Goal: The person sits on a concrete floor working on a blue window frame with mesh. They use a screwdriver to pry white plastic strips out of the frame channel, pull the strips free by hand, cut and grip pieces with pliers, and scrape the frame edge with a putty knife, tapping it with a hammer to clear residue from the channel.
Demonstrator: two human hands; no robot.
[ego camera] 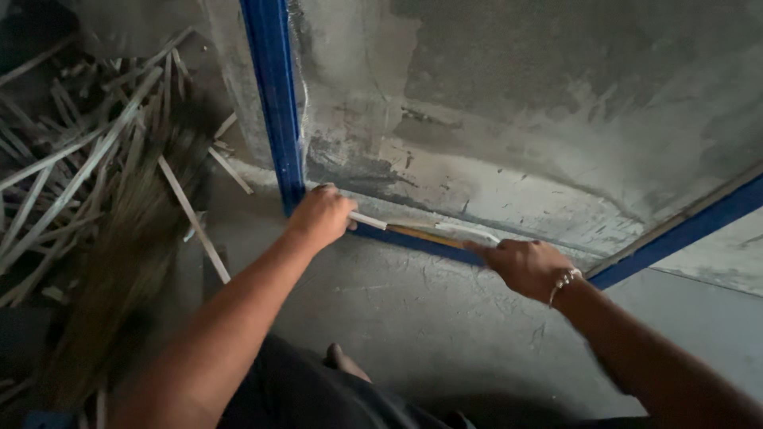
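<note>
Both hands are down at the bottom rail of a blue frame (277, 103), one at each end of a thin stick (405, 230). Left hand (320, 216) is fisted shut around the stick's pale end, right next to the corner where the upright meets the bottom rail (413, 243). Right hand (524, 264), with a bead bracelet (565, 280) on the wrist, is closed over the other end, fingers curled down on it, a bit further along the rail. So the hands are apart, each clamped on the stick.

Only the one head view, looking down. The stick lies along the rail, pressed into the seam under a grey, patchy panel (517, 103). Its middle looks yellowish-brown, the left bit white. Can't tell if it's a tool or a trim strip.

My read: it's being seated or run along that seam at the corner end, so early-ish on this edge. Next move probably needs even pressure from both hands, keeping it flat on the rail so it doesn't bow or pop out.

Off to the left there's a pile of pale strips (71, 167) on the concrete floor (413, 318), and a dark trouser leg at the bottom.
</note>
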